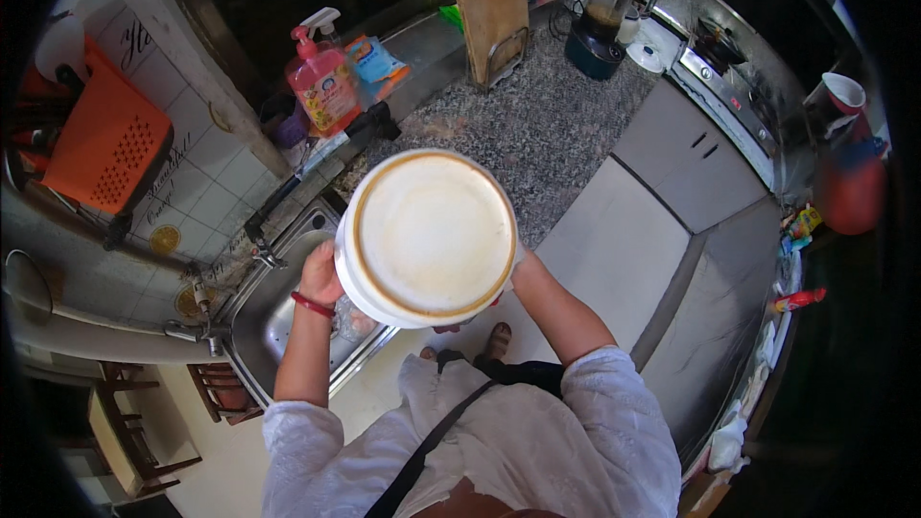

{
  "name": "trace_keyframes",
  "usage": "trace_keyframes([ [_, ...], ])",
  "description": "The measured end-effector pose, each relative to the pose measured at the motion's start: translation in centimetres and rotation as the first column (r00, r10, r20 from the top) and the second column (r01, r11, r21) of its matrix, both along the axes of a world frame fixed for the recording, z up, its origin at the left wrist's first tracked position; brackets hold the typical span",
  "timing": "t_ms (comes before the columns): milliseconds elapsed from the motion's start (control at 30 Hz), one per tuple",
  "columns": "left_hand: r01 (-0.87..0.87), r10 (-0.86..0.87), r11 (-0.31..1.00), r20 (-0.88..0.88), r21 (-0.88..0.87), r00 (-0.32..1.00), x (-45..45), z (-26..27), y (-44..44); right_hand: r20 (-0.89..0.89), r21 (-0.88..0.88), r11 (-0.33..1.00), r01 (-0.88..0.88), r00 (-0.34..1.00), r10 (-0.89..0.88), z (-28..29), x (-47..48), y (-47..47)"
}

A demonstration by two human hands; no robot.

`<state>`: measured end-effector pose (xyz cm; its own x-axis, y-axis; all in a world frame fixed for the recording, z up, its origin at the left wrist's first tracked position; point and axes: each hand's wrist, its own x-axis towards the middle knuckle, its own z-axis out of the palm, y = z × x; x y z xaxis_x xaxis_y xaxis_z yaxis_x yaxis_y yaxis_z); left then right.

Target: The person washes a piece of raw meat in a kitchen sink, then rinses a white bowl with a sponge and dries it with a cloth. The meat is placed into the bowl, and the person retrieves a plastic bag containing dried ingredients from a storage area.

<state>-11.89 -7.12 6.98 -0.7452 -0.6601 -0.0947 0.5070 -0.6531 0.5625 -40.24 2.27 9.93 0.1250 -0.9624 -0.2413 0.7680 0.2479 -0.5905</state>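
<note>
A large white round vessel (435, 237), perhaps a ceramic pot or bowl, is held up in front of me. Its flat round face, ringed by a tan band, is turned towards the camera, so its other side is hidden. My left hand (321, 275) grips its left side, with a red bangle on the wrist. On the right side my right hand (519, 267) holds it too, mostly hidden behind the wall. Below my left forearm, the stainless steel sink (280, 316) contains a clear plastic bag (354, 320) with something pale in it.
A granite counter (496, 126) extends beyond the vessel. On it stand a wooden cutting board (489, 11) in a metal rack and a blender (601, 25). A pink pump bottle (325, 83) stands on the ledge by the tap (268, 253). A gas stove (730, 90) is far right.
</note>
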Motion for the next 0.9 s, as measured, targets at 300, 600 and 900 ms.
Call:
trace_keyframes([
  [300,-0.279,0.283,0.958,0.072,-0.066,0.956,-8.2,2.8,7.0,-0.222,0.075,0.953,-0.294,0.927,0.303,1.0,-6.8,-4.2],
  [600,-0.569,0.583,0.812,0.211,-0.131,0.784,-17.6,5.5,7.8,0.494,0.107,0.994,0.038,0.865,-0.087,-8.2,-5.9,-1.5],
  [900,-0.126,0.870,0.446,0.396,-0.886,0.294,-25.1,1.4,7.2,0.585,0.247,0.964,-0.096,0.808,-0.069,-7.8,-2.6,-0.5],
])
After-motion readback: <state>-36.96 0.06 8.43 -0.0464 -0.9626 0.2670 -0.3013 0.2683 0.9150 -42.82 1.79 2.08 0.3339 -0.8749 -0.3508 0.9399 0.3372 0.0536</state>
